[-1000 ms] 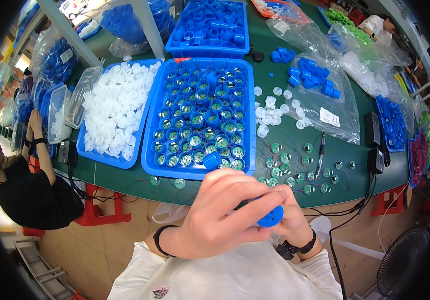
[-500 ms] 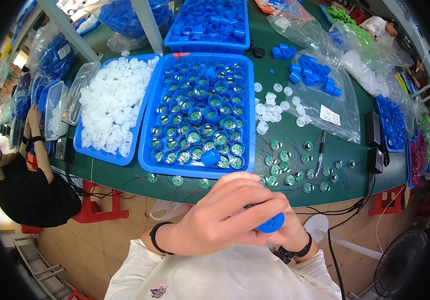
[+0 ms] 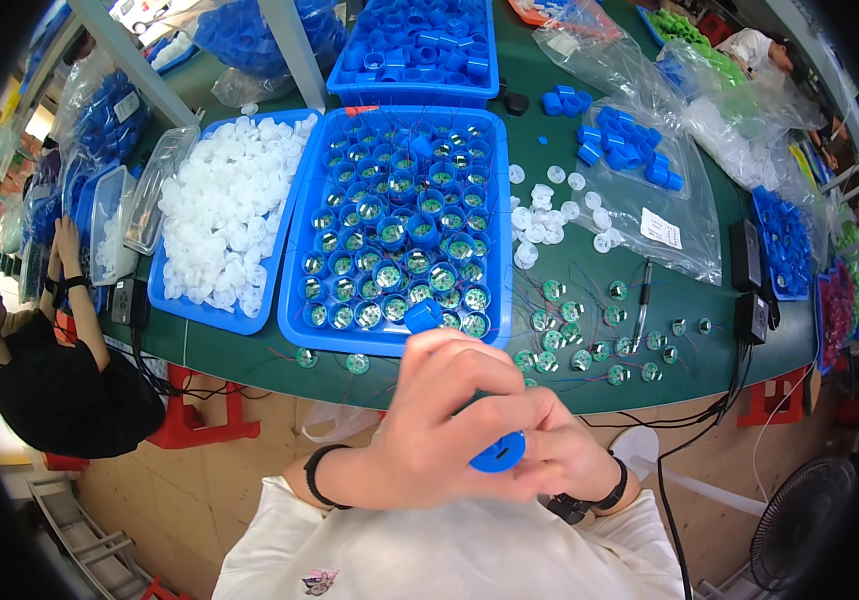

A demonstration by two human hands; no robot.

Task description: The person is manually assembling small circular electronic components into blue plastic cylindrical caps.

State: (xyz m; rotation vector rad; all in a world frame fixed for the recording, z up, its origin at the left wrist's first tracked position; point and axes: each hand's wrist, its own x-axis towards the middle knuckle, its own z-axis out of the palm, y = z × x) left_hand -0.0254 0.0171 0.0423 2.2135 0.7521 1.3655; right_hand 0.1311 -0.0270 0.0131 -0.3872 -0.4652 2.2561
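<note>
Close in front of my chest, both hands meet around one round blue plastic housing. Its closed face, with a small dark slot, points toward me. My left hand curls over it from the left, fingers bent. From the right, my right hand grips the same housing; the palm side is partly hidden. Just beyond my knuckles is a blue tray packed with blue housings holding green circuit boards. A loose blue housing lies tilted on top near its front edge.
Wired round circuit boards lie on the green table, beside a pen. White discs fill another tray; more discs lie loose. Blue housings rest on a plastic bag. A person works at left.
Both hands have shifted a little to the left together with the blue housing. Its face has turned, so the slot shows more plainly.
</note>
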